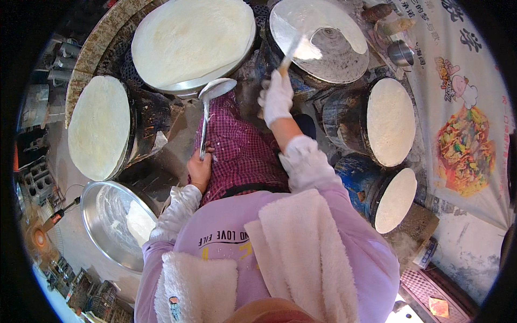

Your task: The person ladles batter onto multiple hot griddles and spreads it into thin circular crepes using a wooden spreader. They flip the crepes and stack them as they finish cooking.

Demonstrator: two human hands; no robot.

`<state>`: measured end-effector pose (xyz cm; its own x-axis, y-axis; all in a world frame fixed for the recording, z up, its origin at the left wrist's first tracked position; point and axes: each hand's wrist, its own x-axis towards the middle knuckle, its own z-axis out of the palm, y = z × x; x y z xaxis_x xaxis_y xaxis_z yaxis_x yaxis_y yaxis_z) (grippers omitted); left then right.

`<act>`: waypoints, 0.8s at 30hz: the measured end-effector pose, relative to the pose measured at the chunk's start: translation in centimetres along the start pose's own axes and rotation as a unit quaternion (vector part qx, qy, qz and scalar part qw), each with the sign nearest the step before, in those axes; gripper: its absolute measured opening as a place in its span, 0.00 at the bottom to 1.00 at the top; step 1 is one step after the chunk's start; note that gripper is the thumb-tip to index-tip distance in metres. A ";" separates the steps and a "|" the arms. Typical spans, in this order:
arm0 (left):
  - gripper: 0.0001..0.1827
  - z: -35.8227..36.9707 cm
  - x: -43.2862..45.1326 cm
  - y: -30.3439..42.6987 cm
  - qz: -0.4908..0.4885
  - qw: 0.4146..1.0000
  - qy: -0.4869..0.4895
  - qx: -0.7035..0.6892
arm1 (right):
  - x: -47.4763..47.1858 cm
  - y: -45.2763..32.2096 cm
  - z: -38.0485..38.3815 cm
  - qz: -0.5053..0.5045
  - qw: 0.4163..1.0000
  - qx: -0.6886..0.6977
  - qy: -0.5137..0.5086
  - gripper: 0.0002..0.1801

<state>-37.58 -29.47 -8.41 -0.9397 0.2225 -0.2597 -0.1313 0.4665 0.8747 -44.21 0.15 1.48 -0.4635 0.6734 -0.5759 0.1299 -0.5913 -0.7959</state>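
Observation:
My bare left hand [198, 169] grips the handle of a metal ladle [217, 89] over my checked apron [246, 149]. White batter coats the ladle's bowl. In a white glove, my right hand [278, 96] holds a wooden-handled spreader [291, 52], its blade blurred over the far right round griddle [343, 66]. There a pale batter sheet [297, 16] covers the far and left part, and dark bare metal shows nearer me. The large far left griddle [190, 89] carries a wide, pale flatbread [192, 40] just beyond the ladle.
A flatbread-topped griddle [99, 127] stands at left, above a steel basin [95, 236] of batter or dough. At right are two drum stoves with flatbreads [391, 121]. A steel cup [400, 53] sits beside a printed banner [464, 93]. Steam rises at lower right.

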 end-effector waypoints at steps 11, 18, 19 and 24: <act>0.15 0.6 0.4 -0.1 0.042 0.999 -0.022 -0.003 | -2.2 1.8 -5.6 -0.025 0.990 -0.084 -0.108 0.25; 0.16 2.2 0.7 0.1 0.070 0.996 -0.032 0.037 | -2.1 -6.1 -19.1 0.013 0.991 -0.123 -0.042 0.19; 0.16 2.5 0.8 0.2 0.060 0.997 -0.042 0.034 | -1.6 -7.2 -19.7 0.037 0.994 -0.092 -0.042 0.18; 0.16 3.9 1.4 2.4 0.030 0.993 -0.083 0.074 | -5.2 -2.3 -18.9 -0.056 0.951 -0.235 -0.191 0.30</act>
<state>-37.99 -24.68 -8.26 -0.8781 0.3852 -0.2838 -0.0174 0.5671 0.8235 -25.51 6.42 2.80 -0.7711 0.4562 -0.4442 0.3969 -0.2011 -0.8956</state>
